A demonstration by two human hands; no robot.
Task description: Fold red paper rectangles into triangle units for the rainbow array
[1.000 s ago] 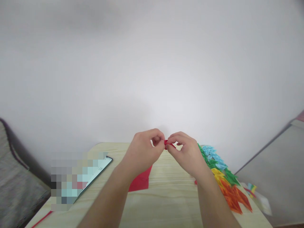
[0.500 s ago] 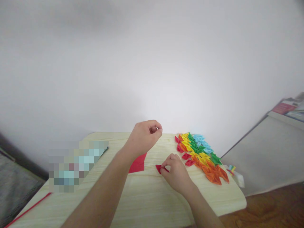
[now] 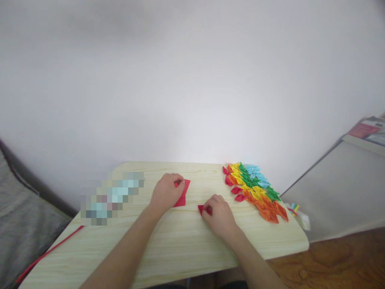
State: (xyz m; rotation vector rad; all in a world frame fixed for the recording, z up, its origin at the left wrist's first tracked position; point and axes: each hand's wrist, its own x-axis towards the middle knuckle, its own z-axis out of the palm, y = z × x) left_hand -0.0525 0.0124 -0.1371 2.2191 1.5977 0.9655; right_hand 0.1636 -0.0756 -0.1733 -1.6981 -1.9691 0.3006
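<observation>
My left hand (image 3: pixel 168 190) is over a flat piece of red paper (image 3: pixel 181 198) on the table, its thumb and fingers pinched together at the paper's upper left part. That hand covers the left side of the paper. To the right, my right hand (image 3: pixel 221 214) is closed on a small folded red paper piece (image 3: pixel 201 208), whose pointed end shows to the left of the fingertips. This piece is low, at the tabletop; whether it rests on the wood I cannot tell.
Folded paper pieces (image 3: pixel 254 184) in red, orange, yellow, green and blue lie in rows at the table's right. A blurred-out device (image 3: pixel 120 194) lies at the left, with a red cord (image 3: pixel 57 245) running from it. A white wall (image 3: pixel 192 100) rises behind the light wooden table (image 3: pixel 174 249).
Both hands were together on the red folded piece in the air. My right hand carried it down to the table; my left hand then came down onto the flat red paper.
</observation>
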